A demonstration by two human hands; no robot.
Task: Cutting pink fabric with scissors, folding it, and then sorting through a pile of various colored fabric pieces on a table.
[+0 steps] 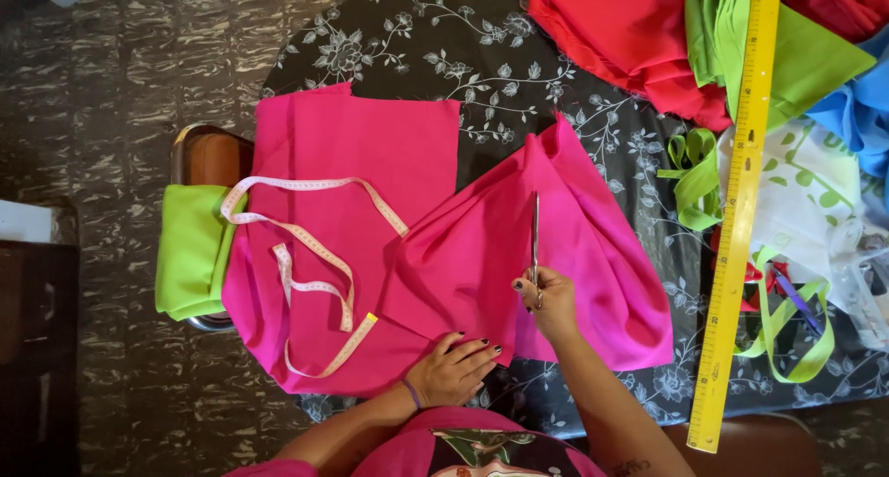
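Observation:
My right hand (548, 301) grips a pair of scissors (534, 241) whose blades point away from me along a fold of bright pink fabric (593, 245). My left hand (456, 368) lies flat on the near edge of that pink fabric, fingers spread. A second piece of pink fabric (352, 153) lies to the left on the round table with a dark floral cloth (482, 60). A pale measuring tape (310, 255) loops across the left pink piece.
A long yellow ruler (736, 208) lies along the right side. Red fabric (620, 32), green fabric (796, 60) and blue fabric (861, 106) are piled at the far right. Folded green cloth (190, 250) rests on a chair at the left. Green straps (787, 329) lie beside a white bag.

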